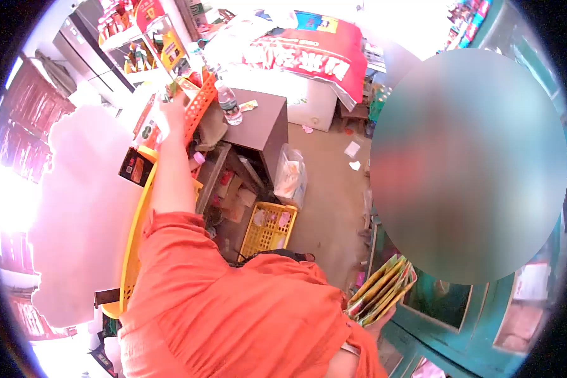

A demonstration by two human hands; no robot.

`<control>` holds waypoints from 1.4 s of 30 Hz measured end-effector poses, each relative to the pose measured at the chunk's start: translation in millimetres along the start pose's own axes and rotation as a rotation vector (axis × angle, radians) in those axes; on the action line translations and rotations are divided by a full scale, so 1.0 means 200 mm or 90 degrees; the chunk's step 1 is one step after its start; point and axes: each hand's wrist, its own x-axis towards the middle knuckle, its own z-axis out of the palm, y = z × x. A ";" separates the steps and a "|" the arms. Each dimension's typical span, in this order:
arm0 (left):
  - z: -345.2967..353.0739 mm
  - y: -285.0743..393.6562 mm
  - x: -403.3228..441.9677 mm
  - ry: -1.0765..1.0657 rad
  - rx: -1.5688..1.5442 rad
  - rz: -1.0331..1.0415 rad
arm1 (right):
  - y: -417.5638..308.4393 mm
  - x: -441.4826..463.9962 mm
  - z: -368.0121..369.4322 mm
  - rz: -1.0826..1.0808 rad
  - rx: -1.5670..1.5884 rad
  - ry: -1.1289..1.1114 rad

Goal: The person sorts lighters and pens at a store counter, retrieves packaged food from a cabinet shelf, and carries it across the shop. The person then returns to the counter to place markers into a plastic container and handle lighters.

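Observation:
My left arm stretches out to an orange plastic basket [201,106] with several colourful packets in it. My left hand [173,110] is at the basket's near end, against a small green and white packet [169,92]. Glare washes out its fingers, so I cannot tell whether it grips that packet. Low on the right, my right hand [379,320] is closed around the lower edge of a fanned stack of flat yellow-green packets [383,291]. Most of its fingers are hidden behind the stack.
A water bottle [228,104] stands on a brown cabinet [258,107] beside the basket. Below are a plastic bag [290,176] and a yellow crate [268,230] on the floor. Teal cabinets [472,327] line the right, partly covered by a blurred oval.

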 end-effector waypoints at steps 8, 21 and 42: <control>0.08 -0.40 0.26 -0.119 0.210 -0.035 | -0.05 0.26 0.14 0.000 -0.018 -0.050; 0.42 -0.03 -1.64 -0.711 -0.320 -0.335 | 0.08 -0.26 0.22 0.173 0.133 0.130; -0.72 1.83 -4.22 -1.212 -0.404 0.851 | 0.92 -1.99 -0.18 -0.516 0.510 0.348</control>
